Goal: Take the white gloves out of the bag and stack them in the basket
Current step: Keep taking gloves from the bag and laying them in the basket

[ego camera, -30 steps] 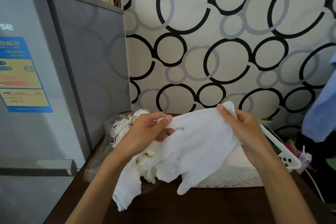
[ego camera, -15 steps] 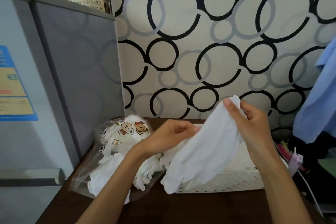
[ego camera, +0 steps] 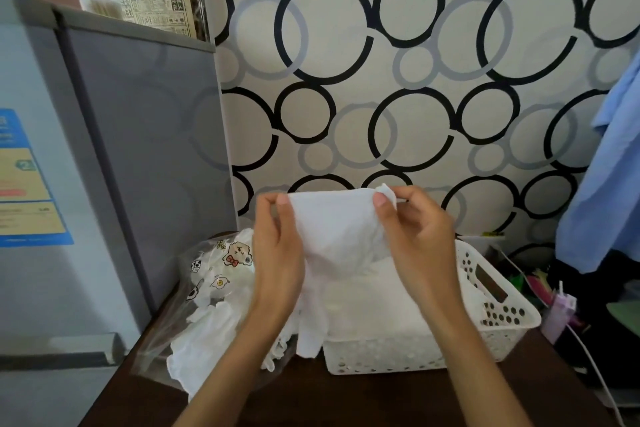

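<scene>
Leftmost, a grey fridge (ego camera: pixel 104 166) with a blue label, newspaper (ego camera: pixel 138 3) on top; it walls in the dark table (ego camera: pixel 346 399).

Bag (ego camera: pixel 207 288): clear plastic with cartoon stickers, slumped on the table's left side against the fridge, mouth toward the person. More white gloves (ego camera: pixel 194 354) spill from it onto the table, so the job looks partway done.

Left hand (ego camera: pixel 277 253): thumb and fingertips pinch the top left corner of one raised glove (ego camera: pixel 336 229). The far-side fingers are hidden by cloth.

Glove: held up flat by its upper edge over the gap between bag and basket, lower part draping toward the basket. Stretching it between two corners likely smooths it so it lies flat on the pile.

Right hand (ego camera: pixel 415 236): thumb and forefinger pinch the top right corner, other fingers loosely curled behind.

Basket (ego camera: pixel 502 315): white, perforated, touching the bag's spill on its left. A flat stack (ego camera: pixel 374 305) of white cloth already fills it near the rim, directly below the held glove.

Far right: blue garment (ego camera: pixel 606 166) hanging, some clutter (ego camera: pixel 550 295) beside the table, unclear.

Next step, by my reading: lower the glove squarely onto the stack.
</scene>
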Tool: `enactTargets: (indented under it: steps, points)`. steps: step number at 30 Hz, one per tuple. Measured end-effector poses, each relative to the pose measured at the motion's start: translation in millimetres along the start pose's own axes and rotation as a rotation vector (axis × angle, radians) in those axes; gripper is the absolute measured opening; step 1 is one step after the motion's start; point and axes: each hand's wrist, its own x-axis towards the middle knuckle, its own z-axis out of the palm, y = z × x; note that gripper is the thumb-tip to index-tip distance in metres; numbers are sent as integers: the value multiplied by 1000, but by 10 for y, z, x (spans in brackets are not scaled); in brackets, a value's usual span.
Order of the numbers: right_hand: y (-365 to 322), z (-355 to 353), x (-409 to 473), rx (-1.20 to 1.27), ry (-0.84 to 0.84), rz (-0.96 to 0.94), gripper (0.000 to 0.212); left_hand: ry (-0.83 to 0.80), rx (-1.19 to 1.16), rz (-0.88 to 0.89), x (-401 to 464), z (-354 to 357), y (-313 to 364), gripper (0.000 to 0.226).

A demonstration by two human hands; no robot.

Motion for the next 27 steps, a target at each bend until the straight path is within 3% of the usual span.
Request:
enactTargets:
  steps: [4,8,13,17,23,27]
  points:
    - [-70,176,-69,67,56,41,10,61,191,238,180,-183,154,23]
    - [151,40,-8,-16,5,206,21,-47,294,259,319,-232,208,19]
    - [636,-433,228,-425,-110,426,15,-446,575,106,496,260,-264,12]
    - [958,-689,287,-707,-137,471,25,-696,694,-2,511,652,-640,25]
    - [1024,-804,288,-836,19,439,24,-618,790,38,470,834,-650,29]
    - [1063,-896,302,-865,7,437,28,-538,754,200,431,674,-589,26]
